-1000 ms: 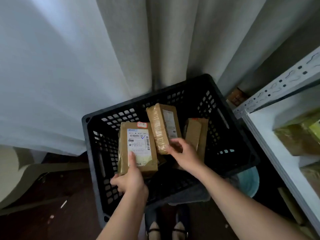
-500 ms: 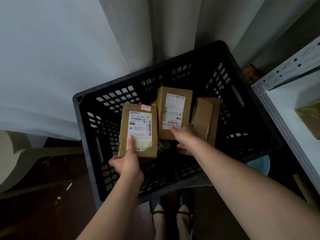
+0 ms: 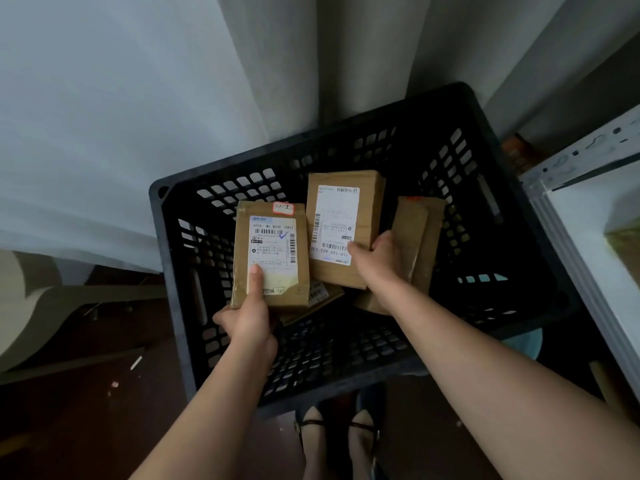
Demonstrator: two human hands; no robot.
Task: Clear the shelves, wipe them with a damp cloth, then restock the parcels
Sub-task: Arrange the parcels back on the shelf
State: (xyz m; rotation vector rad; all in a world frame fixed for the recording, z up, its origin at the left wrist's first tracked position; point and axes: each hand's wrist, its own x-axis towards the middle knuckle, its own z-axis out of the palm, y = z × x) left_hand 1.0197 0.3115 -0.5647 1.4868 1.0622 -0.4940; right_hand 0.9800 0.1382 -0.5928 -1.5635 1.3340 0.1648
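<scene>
A black slatted plastic crate [image 3: 180, 271] stands on the floor in front of me with brown cardboard parcels in it. My left hand [image 3: 247, 318] grips the bottom of a labelled parcel [image 3: 272, 252], thumb pressed on its white label. My right hand [image 3: 379, 263] grips the lower right corner of a second labelled parcel [image 3: 341, 230], held face up beside the first. A third, narrower parcel [image 3: 420, 237] leans in the crate behind my right hand. More parcels [image 3: 322, 297] lie at the crate's bottom, mostly hidden.
The white metal shelf [image 3: 585, 237] stands at the right edge, with a yellowish wrapped parcel [image 3: 627, 247] on it. Grey curtains [image 3: 138, 98] hang behind the crate. My feet [image 3: 337, 441] are just below the crate. A pale rounded object [image 3: 24, 306] sits at the left on the dark floor.
My right hand has turned its parcel from edge-on to label-up and lifted it slightly. The left hand keeps its parcel in nearly the same place. The view has swung left and down.
</scene>
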